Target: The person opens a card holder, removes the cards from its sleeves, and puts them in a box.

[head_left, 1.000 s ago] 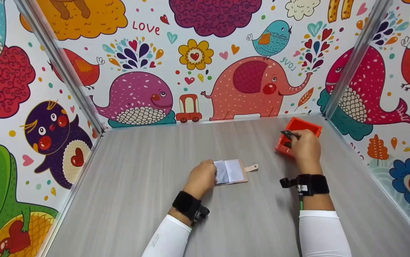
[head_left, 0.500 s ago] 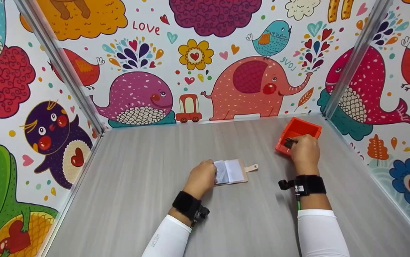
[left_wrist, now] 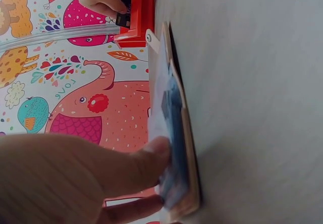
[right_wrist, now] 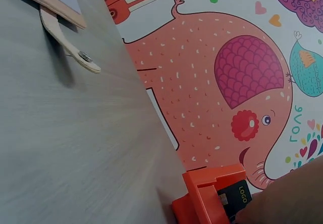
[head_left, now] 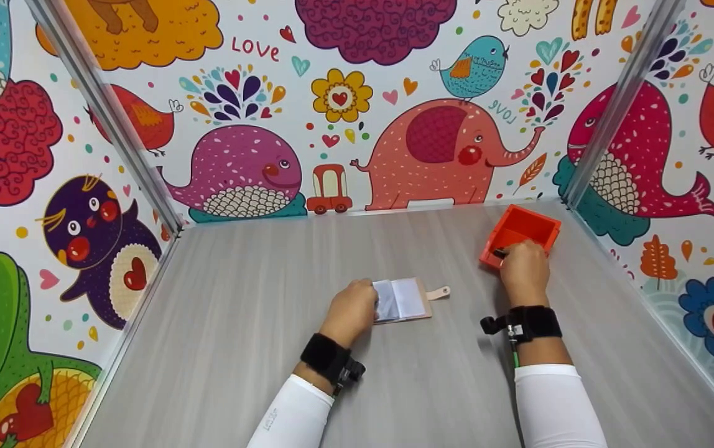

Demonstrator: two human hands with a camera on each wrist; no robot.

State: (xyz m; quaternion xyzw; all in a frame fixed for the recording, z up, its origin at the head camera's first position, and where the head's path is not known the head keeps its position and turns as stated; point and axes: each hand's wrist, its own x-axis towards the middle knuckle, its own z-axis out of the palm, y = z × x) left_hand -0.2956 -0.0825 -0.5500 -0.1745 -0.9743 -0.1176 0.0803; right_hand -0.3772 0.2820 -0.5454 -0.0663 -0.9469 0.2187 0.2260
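Observation:
A small card holder (head_left: 411, 297) lies open on the table, with clear sleeves and a tan cover; its snap strap (head_left: 438, 292) points right. My left hand (head_left: 351, 308) holds its left side. In the left wrist view the thumb lies on the bluish sleeves (left_wrist: 174, 148), and a finger is by the near edge. At the right my right hand (head_left: 525, 270) reaches into a red bin (head_left: 537, 225). It pinches a black card (right_wrist: 238, 196) printed "LOGO", inside the bin's front end. The fingertips are partly hidden in the head view.
The grey table (head_left: 239, 348) is bounded by printed panels (head_left: 257, 93) at the back and both sides, joined by metal corner posts (head_left: 618, 93). The red bin stands near the back right corner. Both wrists carry black straps with small cameras (head_left: 347, 373).
My right hand has lowered the black card into the red bin and shifted slightly left and toward me. My left hand and the card holder have stayed in place.

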